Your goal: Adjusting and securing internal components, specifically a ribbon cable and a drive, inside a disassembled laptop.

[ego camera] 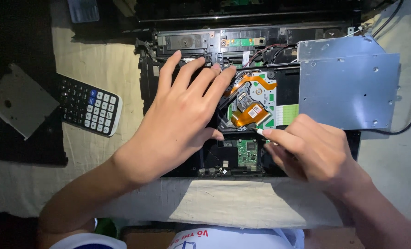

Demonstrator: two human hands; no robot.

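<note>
Looking down from head height at an opened black laptop chassis (187, 166) lying on a pale cloth-covered table (233, 203); left hand (182, 115) spread flat over the chassis, fingers apart and extended, fingertips (221, 71) resting at the upper edge of an exposed optical drive mechanism with green circuit board and orange ribbon cable (251, 103), gripping nothing; right hand (311, 147) curled just beside the lower right corner of that mechanism, thumb and fingers pinched together on a thin white-tipped tool (260, 131), tip touching the mechanism's lower edge; small green circuit card (247, 152) seated in the chassis just below, between both hands; silver metal drive cover plate (348, 87) lying to the right, partly over the chassis edge; black cable (410, 122) curving off behind the plate; dark calculator with white and blue keys (90, 105) lying well to the left on the cloth, beside a grey flat metal bracket (18, 101) resting on a black panel (30, 143).
</note>
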